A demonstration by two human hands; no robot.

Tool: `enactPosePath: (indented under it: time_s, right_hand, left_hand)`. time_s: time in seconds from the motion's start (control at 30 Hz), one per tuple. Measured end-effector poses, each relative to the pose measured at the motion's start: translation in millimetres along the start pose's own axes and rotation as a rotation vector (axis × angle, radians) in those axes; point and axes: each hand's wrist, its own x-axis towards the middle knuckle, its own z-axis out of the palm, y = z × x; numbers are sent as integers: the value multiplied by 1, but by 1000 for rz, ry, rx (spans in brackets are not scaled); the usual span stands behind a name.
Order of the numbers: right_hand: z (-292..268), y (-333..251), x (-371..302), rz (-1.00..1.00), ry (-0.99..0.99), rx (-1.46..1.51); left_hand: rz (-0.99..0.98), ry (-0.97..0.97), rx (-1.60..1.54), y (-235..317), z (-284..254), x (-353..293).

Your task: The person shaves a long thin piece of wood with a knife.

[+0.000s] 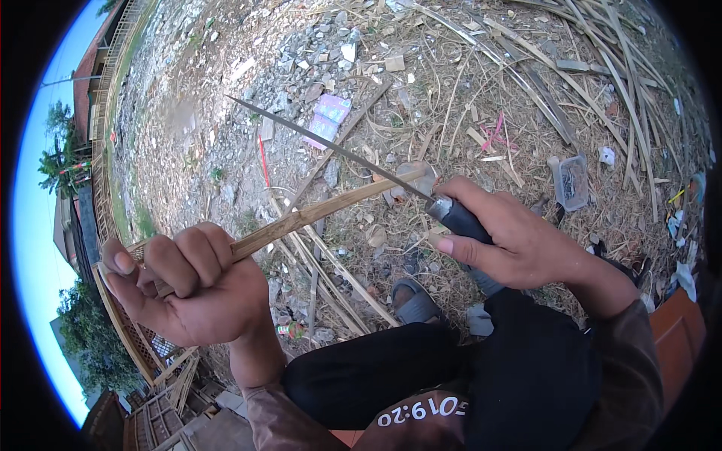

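My left hand [203, 293] is closed round one end of a split bamboo strip [320, 213], which slants up and away to the right. In my right hand [530, 244] is the dark handle of a long, narrow-bladed knife [323, 141], with the thumb along the handle. The blade points to the far left, and its base crosses the strip near the strip's far end. Whether the edge touches the bamboo there, I cannot tell. Both things are held above the ground, in front of my knees.
Long bamboo strips [602, 68] lie at the far right, beside a clear plastic tub [570, 184] with small dark contents. A pink-purple packet [329, 119] lies near grey rubble [301, 56]. My sandalled foot [416, 302] rests on littered ground. A bamboo lattice [124, 308] stands left.
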Motion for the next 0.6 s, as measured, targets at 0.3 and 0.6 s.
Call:
enactPosePath:
  time_s: [0.3, 0.6]
  right_hand:
    - [43, -27, 30, -108, -50, 63]
    - [47, -27, 29, -182, 5, -42]
  left_hand:
    - [36, 54, 22, -8, 29, 0]
    - [52, 27, 66, -10, 35, 0]
